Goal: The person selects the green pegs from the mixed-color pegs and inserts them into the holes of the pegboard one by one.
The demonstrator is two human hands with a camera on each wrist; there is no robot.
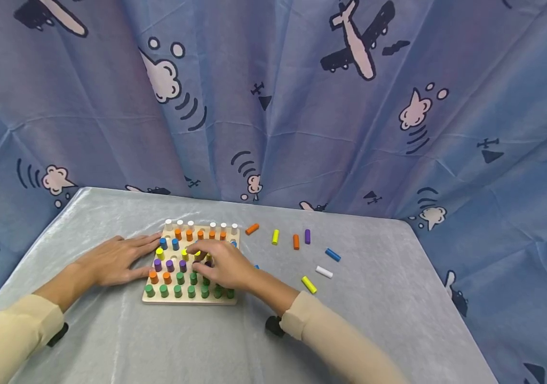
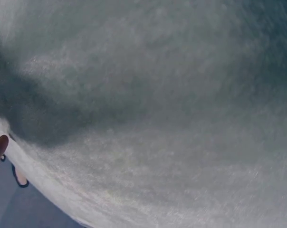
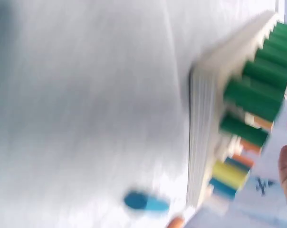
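Observation:
A pale wooden pegboard [image 1: 190, 301] lies on the table with rows of coloured pegs standing in it. My left hand [image 1: 115, 261] lies flat at its left side, straight fingertips right at the edge. Over the middle of the board is my right hand [image 1: 225, 264], thumb and index finger bent and apart above the yellow and purple rows. Nothing shows held between them; the hand hides several pegs. Green pegs [image 3: 255, 97] line the near side in the right wrist view, with the right fingers at the frame's edge. The left wrist view shows mostly cloth and one fingertip.
Loose pegs lie right of the board: orange [image 1: 295, 242], yellow [image 1: 309, 285], purple [image 1: 307, 237], blue [image 1: 333, 255] and white [image 1: 324, 272] among them. A grey cloth [image 1: 374, 320] covers the table. A blue patterned curtain [image 1: 273, 117] hangs behind its far edge.

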